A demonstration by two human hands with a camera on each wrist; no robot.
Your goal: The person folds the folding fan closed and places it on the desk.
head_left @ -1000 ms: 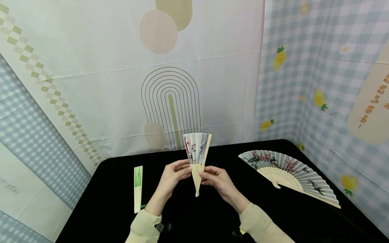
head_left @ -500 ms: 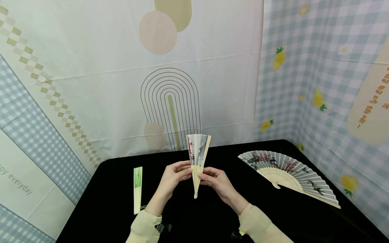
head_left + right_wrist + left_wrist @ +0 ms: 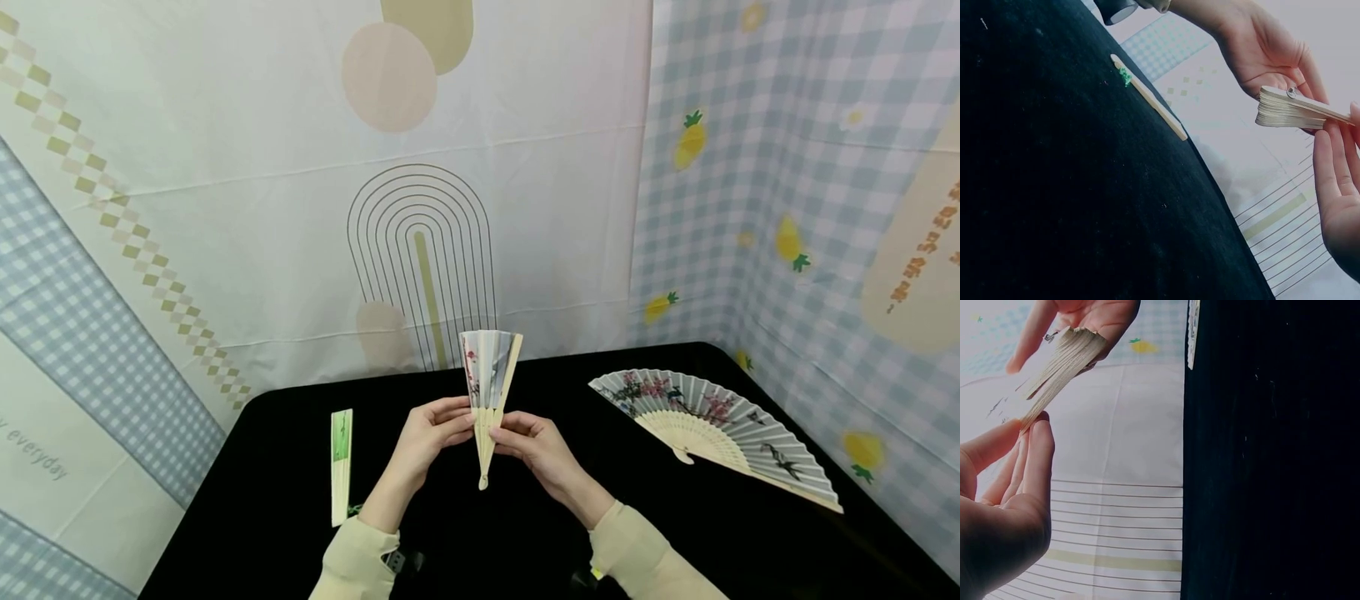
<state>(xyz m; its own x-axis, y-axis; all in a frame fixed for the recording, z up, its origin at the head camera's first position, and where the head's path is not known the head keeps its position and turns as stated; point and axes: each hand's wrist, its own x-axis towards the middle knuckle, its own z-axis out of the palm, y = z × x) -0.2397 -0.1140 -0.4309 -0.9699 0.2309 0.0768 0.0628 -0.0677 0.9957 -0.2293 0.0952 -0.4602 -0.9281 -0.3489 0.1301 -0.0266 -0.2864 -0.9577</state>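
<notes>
A partly spread folding fan (image 3: pixel 491 375), with pale ribs and a white leaf painted with red blossoms, is held upright above the table, its pivot end down. My left hand (image 3: pixel 427 433) pinches its left edge by the ribs between thumb and fingers. On the opposite edge, the right hand (image 3: pixel 536 450) pinches the ribs in the same way. The wrist views show the stacked ribs (image 3: pixel 1063 362) and a small metal pivot (image 3: pixel 1291 92) at their end. Much of the painted leaf lies outside the right wrist view.
A folded green fan (image 3: pixel 341 467) with a green tassel (image 3: pixel 1125 76) lies at the left of the black table (image 3: pixel 480 550). On the right rests a fully spread fan (image 3: pixel 720 425) with floral painting. Patterned cloth (image 3: pixel 555 208) hangs behind the table.
Over the last second the held fan's left edge has moved slightly inward, so its spread is a little narrower. Both hands keep their hold almost in place.
</notes>
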